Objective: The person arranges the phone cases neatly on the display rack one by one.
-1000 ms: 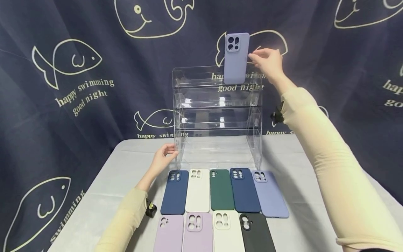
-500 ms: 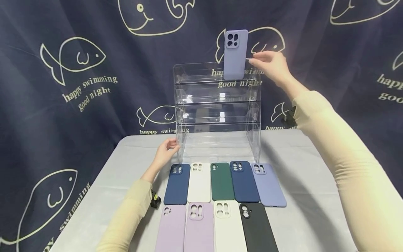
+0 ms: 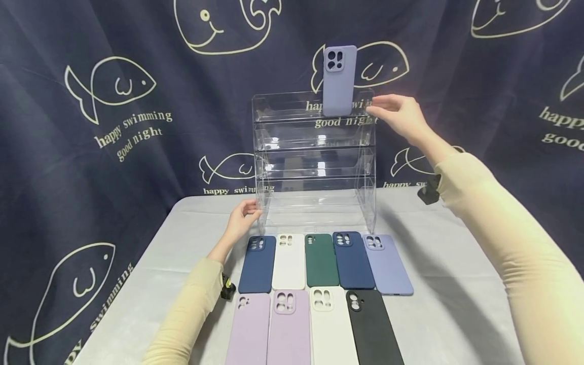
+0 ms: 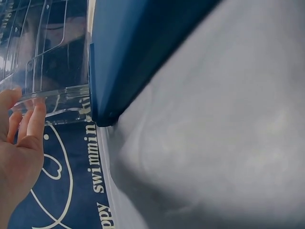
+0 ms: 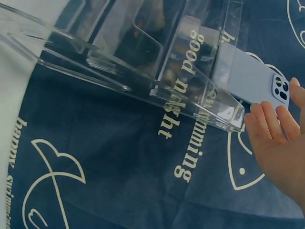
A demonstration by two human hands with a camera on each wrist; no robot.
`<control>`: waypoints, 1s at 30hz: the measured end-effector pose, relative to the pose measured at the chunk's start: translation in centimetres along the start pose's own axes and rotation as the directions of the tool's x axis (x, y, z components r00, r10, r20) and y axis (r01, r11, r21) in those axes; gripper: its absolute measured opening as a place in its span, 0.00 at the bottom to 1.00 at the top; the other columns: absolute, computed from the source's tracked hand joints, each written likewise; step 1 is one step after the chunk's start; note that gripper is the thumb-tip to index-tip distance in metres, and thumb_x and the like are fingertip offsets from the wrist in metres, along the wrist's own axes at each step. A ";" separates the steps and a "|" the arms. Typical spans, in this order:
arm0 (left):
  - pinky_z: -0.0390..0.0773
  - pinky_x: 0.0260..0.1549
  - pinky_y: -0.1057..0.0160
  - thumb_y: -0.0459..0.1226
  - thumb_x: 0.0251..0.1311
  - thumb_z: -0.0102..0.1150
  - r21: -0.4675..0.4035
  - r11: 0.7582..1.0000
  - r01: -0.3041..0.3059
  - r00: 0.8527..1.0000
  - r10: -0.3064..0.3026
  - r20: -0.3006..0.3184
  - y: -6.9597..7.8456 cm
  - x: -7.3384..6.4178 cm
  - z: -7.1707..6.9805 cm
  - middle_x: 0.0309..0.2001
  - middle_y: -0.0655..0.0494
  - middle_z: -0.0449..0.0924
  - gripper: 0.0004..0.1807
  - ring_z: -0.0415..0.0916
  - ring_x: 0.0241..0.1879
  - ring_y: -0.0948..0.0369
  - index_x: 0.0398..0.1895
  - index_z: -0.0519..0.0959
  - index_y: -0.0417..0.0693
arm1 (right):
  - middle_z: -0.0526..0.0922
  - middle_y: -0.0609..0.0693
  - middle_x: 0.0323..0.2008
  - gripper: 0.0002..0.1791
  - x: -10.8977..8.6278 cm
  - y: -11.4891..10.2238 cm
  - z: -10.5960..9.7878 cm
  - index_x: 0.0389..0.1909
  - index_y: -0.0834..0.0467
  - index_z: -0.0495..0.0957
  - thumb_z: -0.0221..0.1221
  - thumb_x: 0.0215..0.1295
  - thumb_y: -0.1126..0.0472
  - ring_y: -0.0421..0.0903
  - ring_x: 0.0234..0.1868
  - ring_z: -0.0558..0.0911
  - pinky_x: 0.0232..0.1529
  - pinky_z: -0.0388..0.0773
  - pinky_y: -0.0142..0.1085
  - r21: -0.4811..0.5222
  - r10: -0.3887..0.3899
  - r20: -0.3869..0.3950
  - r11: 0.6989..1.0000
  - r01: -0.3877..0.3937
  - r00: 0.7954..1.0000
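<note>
Tablecloth (image 3: 150,289), pale grey, spreads beneath your left hand (image 3: 239,220), which pinches the left side of the clear tiered display rack (image 3: 315,148) between thumb and fingers, as it did a second ago. Nearer you than the rack lie two flat rows. The far one runs, left to right, from a left-end navy phone case (image 3: 257,264) through a far-row white phone case (image 3: 289,263), a dark green phone case (image 3: 322,262) and a second navy phone case (image 3: 354,262) to a flat periwinkle phone case (image 3: 390,266). The near one holds a small-windowed lilac phone case (image 3: 248,327), a big-windowed lilac phone case (image 3: 289,332), a near-row white phone case (image 3: 334,329) and a black phone case (image 3: 376,332). On the top tier, right of its middle, the standing periwinkle phone case (image 3: 338,87) is upright, camera cut-out at its upper left. Farthest right, your right hand (image 3: 403,119) is empty, its fingers loosely extended just beside the rack's upper right corner; I cannot tell whether a fingertip brushes the plastic. Those fingertips were up at the standing case's right edge a second ago; they have dropped lower and away, and the case has kept its place. Judging by that, it needs no support from you and its placing looks done.
</note>
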State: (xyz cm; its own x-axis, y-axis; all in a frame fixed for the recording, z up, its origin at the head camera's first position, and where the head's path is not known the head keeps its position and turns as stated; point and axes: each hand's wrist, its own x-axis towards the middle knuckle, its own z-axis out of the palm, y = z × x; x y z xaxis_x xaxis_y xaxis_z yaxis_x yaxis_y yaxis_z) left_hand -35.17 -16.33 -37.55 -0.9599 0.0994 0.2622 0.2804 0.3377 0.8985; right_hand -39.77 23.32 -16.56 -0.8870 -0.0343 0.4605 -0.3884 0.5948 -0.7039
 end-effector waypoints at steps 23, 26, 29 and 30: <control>0.76 0.53 0.51 0.32 0.60 0.59 0.042 0.999 0.009 1.000 -0.009 -0.005 -1.5 0.4 -0.1 0.51 0.32 0.76 0.24 0.75 0.51 0.42 0.58 0.69 0.31 | 0.81 0.53 0.52 0.28 -7.1 3.6 1.7 0.57 0.57 0.75 0.60 0.60 0.44 0.23 0.38 0.76 0.40 0.74 0.23 -0.048 0.007 0.152 0.999 0.001 0.988; 0.75 0.54 0.48 0.29 0.59 0.58 0.056 0.998 -0.008 1.000 0.008 0.005 -0.2 -0.1 -0.2 0.49 0.30 0.76 0.23 0.74 0.51 0.40 0.56 0.68 0.28 | 0.84 0.46 0.47 0.27 -7.9 3.7 2.0 0.56 0.57 0.75 0.60 0.60 0.45 0.24 0.38 0.77 0.37 0.74 0.22 -0.037 0.000 0.163 0.999 0.006 0.987; 0.76 0.54 0.50 0.30 0.59 0.59 0.070 0.997 -0.023 1.000 0.023 0.004 -0.9 0.1 -0.2 0.48 0.31 0.77 0.20 0.76 0.49 0.41 0.53 0.70 0.28 | 0.83 0.47 0.48 0.26 -8.8 3.8 2.2 0.56 0.56 0.75 0.60 0.61 0.45 0.24 0.38 0.78 0.37 0.75 0.21 -0.036 0.001 0.179 0.999 0.006 0.984; 0.76 0.54 0.50 0.30 0.59 0.59 0.070 0.997 -0.027 1.000 0.027 0.003 -1.5 0.3 -0.2 0.47 0.31 0.77 0.20 0.76 0.49 0.41 0.52 0.71 0.28 | 0.83 0.49 0.49 0.26 -9.1 3.8 2.3 0.56 0.56 0.76 0.60 0.61 0.46 0.24 0.38 0.78 0.37 0.74 0.19 -0.031 -0.001 0.182 0.999 0.007 0.983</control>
State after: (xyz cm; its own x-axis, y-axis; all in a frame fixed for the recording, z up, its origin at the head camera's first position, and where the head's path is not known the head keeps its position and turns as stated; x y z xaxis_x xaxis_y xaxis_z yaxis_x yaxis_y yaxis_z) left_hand -35.90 -16.97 -38.72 -0.9519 0.1114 0.2855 0.3059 0.3998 0.8640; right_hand -33.76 24.03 -24.72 -0.9173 -0.1801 0.3551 -0.3862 0.6193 -0.6836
